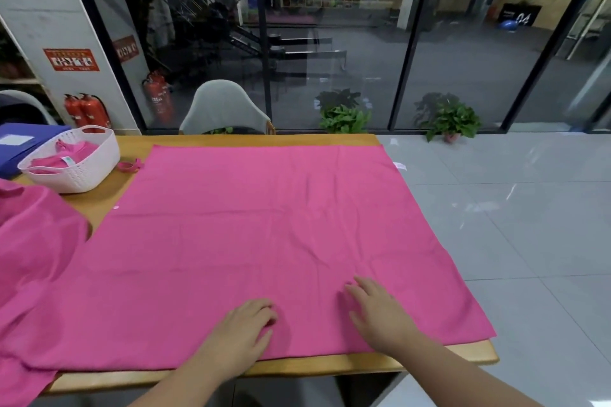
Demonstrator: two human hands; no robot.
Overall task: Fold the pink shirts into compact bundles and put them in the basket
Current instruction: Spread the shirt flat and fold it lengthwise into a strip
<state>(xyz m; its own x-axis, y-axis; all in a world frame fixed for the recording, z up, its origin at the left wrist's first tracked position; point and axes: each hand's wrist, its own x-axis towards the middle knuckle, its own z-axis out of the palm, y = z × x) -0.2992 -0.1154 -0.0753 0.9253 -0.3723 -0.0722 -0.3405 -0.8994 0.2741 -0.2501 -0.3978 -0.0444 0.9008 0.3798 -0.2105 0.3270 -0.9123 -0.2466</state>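
- Pink shirt (264, 225): spread flat across most of the wooden worktop (330, 365), its right edge hanging just over the worktop's side.
- Left hand (243, 330): palm down on the shirt near the front edge; fingers (264, 311) curled slightly inward, close together, resting on the cloth.
- Right hand (377, 311): palm down on the shirt, just right of the left hand; fingers (355, 289) loosely spread, lying flat.
- White basket (82, 168): far left corner of the worktop, holding a folded pink garment (61, 157).
- Second pink garment (29, 258): crumpled at the left edge, draping off the worktop.
- Grey chair (224, 109): behind the worktop.
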